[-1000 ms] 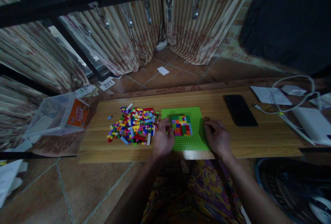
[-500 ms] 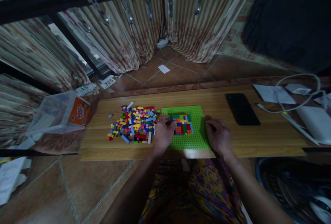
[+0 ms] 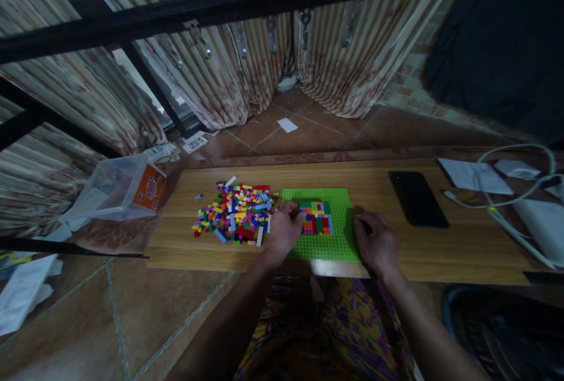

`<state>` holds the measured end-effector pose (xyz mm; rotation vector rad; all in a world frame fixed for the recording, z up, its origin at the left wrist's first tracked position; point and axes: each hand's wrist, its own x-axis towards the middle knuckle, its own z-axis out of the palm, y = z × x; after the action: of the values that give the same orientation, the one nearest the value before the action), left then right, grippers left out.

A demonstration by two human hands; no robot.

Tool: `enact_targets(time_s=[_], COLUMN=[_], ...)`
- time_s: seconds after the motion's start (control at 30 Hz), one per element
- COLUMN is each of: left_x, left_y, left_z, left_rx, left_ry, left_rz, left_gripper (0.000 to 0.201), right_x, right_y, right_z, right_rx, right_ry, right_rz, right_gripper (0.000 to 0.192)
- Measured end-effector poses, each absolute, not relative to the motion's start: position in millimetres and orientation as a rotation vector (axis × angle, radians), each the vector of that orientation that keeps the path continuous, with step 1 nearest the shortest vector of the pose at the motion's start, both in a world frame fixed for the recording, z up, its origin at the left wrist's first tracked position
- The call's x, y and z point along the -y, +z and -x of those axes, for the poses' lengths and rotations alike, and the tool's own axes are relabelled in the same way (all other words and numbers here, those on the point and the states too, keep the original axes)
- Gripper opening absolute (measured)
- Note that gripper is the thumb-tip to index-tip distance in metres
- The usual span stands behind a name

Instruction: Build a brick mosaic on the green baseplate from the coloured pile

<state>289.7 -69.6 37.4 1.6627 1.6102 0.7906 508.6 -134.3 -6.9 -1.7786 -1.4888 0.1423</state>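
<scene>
A green studded baseplate (image 3: 319, 252) lies on the wooden board, with a patch of multicoloured building bricks (image 3: 318, 216) pressed onto its middle. My left hand (image 3: 285, 229) is over the plate's left side, its fingers closed against the left edge of the patch. Whatever lies between those fingertips is hidden or too small to make out. At the plate's right edge my right hand (image 3: 378, 243) rests with curled fingers, holding that edge. Left of the plate spreads a pile of loose bricks (image 3: 238, 213) in many colours.
A black phone or tablet (image 3: 418, 199) lies to the right on the wooden board (image 3: 176, 252). Beyond it are a white cable (image 3: 511, 199) and papers (image 3: 473, 175). A clear plastic box (image 3: 110, 187) with an orange label lies on its side at the left. Striped curtains hang behind.
The camera view has shifted, so the scene sits slightly lower and further right. My left hand stays at the patch's left edge, its fingers slightly shifted. My right hand stays at the plate's edge.
</scene>
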Motion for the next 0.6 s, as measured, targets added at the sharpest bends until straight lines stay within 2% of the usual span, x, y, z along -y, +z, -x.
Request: enact_targets(time_s=[0.2,0.33,0.47,0.6], left_x=[82,92,96,101], left_y=[53,62,62,59], left_z=[-276,-231,-152,-74], left_rx=[-1.575,-1.603,-1.889,-2.42], left_ry=[0.885,1.073,1.2,1.019], left_rz=[-1.702,-1.605,-1.426,-1.313], left_gripper=[0.022,0.025,0.031,0.037], right_x=[135,135,136,139], right_y=[-7,-6,-7,4], right_z=[-509,-510,-514,-508], right_rx=[1.477,1.476,1.425,1.343], right_ry=[0.146,0.179,0.234,0.246], right_rz=[1.746,1.75,1.757,1.756], right_gripper=[0.029,0.03,0.032,0.033])
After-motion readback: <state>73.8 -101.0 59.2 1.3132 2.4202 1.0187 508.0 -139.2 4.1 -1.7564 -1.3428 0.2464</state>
